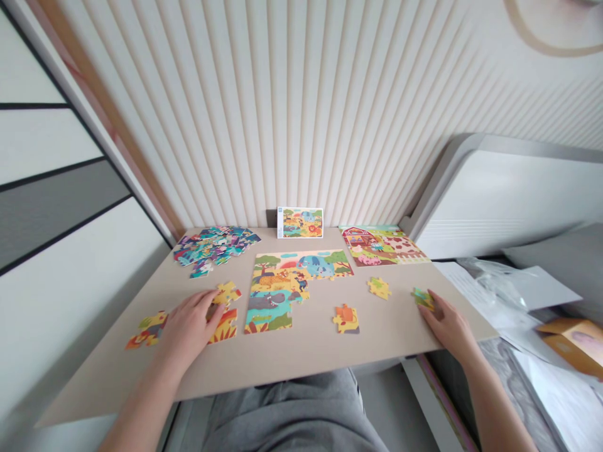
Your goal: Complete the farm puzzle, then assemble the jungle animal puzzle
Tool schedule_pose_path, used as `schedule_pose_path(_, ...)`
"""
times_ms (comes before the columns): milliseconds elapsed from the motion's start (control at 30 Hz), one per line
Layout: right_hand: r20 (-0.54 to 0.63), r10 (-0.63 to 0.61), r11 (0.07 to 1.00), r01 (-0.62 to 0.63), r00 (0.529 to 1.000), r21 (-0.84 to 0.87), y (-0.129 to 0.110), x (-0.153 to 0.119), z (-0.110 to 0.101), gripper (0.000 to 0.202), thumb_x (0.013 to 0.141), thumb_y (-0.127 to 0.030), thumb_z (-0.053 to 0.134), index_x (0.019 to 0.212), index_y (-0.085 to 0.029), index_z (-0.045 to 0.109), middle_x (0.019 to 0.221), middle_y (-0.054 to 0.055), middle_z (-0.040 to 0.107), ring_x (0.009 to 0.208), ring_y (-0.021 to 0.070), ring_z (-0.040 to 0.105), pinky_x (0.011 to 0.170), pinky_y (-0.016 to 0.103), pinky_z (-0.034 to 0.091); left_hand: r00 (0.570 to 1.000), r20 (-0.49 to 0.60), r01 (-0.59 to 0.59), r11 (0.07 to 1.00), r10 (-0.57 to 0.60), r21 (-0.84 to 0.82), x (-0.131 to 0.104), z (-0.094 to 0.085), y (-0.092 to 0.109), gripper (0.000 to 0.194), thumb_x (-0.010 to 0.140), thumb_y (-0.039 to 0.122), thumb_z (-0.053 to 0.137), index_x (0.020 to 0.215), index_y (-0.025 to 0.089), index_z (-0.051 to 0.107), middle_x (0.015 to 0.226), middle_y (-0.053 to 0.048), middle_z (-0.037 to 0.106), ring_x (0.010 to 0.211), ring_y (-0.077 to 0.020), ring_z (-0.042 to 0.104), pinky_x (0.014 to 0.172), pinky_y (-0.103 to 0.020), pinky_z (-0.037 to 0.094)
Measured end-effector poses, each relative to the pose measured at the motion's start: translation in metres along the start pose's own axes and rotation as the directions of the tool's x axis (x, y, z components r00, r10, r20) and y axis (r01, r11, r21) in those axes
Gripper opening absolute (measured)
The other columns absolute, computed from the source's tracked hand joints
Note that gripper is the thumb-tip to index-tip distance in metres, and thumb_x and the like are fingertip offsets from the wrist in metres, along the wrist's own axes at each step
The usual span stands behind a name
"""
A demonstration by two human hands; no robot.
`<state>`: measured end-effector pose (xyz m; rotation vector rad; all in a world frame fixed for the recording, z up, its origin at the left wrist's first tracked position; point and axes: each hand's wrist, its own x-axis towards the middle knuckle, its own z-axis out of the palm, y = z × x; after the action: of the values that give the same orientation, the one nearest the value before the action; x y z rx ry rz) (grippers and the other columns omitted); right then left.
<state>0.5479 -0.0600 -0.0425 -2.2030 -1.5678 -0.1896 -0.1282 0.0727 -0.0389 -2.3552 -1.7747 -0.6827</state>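
Both hands down on puzzle pieces.
Our left hand lies flat, unclenched, on the tiger piece; right hand fingertips touch, not gripping, a green piece near the table's right edge.

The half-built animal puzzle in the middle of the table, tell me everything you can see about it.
The half-built puzzle lies flat on the beige table, made of what looks like printed cardboard pieces. It shows trees, blue elephants, a grey hippo on teal water and yellow ground. Its top row is whole; the lower right is missing, leaving a stepped edge. Neither hand touches it; the left hand rests on loose pieces beside its left edge.
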Motion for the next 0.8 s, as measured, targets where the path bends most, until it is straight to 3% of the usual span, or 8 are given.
schedule_pose_path(233, -0.014, 0.077, 0.996, -0.076, 0.997, 0.056, -0.012, 0.000, -0.002, 0.076, 0.086, -0.076, 0.057, 0.140, -0.023, 0.065, 0.126, 0.014, 0.069, 0.109, 0.0341, 0.069, 0.098, 0.050, 0.052, 0.999, -0.035, -0.013, 0.997, 0.016, 0.076, -0.004, 0.002, 0.006, 0.042, 0.104, 0.039, 0.042, 0.135, 0.018, 0.061, 0.135, -0.014, 0.067, 0.122, -0.0324, 0.064, 0.104, -0.047, 0.051)
schedule_pose_path(400, -0.076, 0.035, 0.989, -0.023, 0.996, 0.148, -0.045, -0.011, -0.008, 0.072, 0.086, -0.076, 0.061, 0.137, -0.024, 0.066, 0.129, 0.013, 0.066, 0.115, 0.0345, 0.067, 0.103, 0.051, 0.050, 0.991, -0.122, -0.047, 0.995, 0.057, 0.086, -0.008, -0.012, 0.022, 0.037, 0.103, 0.033, 0.044, 0.132, 0.020, 0.063, 0.135, -0.013, 0.067, 0.125, -0.0318, 0.062, 0.108, -0.049, 0.048)
schedule_pose_path(533, -0.067, -0.171, 0.964, 0.181, 0.983, 0.195, -0.102, -0.016, -0.013, 0.057, 0.094, -0.065, 0.061, 0.136, -0.027, 0.066, 0.131, 0.011, 0.065, 0.120, 0.0315, 0.065, 0.106, 0.047, 0.051, 0.979, -0.128, -0.162, 0.987, 0.158, -0.019, -0.015, -0.021, 0.055, 0.032, 0.103, 0.031, 0.048, 0.129, 0.022, 0.065, 0.135, -0.011, 0.067, 0.125, -0.0303, 0.062, 0.108, -0.048, 0.050)
schedule_pose_path(667, 0.014, -0.403, 0.885, 0.386, 0.915, 0.260, -0.173, -0.023, -0.013, 0.046, 0.097, -0.056, 0.063, 0.136, -0.032, 0.065, 0.134, 0.009, 0.064, 0.123, 0.0303, 0.064, 0.107, 0.047, 0.051, 0.972, -0.115, -0.220, 0.968, 0.207, -0.117, -0.025, -0.021, 0.090, 0.029, 0.103, 0.026, 0.050, 0.126, 0.023, 0.067, 0.132, -0.010, 0.068, 0.127, -0.0294, 0.062, 0.112, -0.050, 0.048)
schedule_pose_path(800, 0.086, -0.525, 0.812, 0.469, 0.846, 0.348, -0.241, -0.035, -0.006, 0.042, 0.098, -0.048, 0.065, 0.136, -0.032, 0.065, 0.135, 0.009, 0.062, 0.123, 0.0298, 0.063, 0.107, 0.047, 0.053, 0.970, -0.117, -0.228, 0.964, 0.213, -0.136, -0.031, -0.021, 0.103, 0.029, 0.102, 0.023, 0.052, 0.126, 0.022, 0.067, 0.131, -0.011, 0.068, 0.129, -0.0302, 0.060, 0.113, -0.052, 0.048)
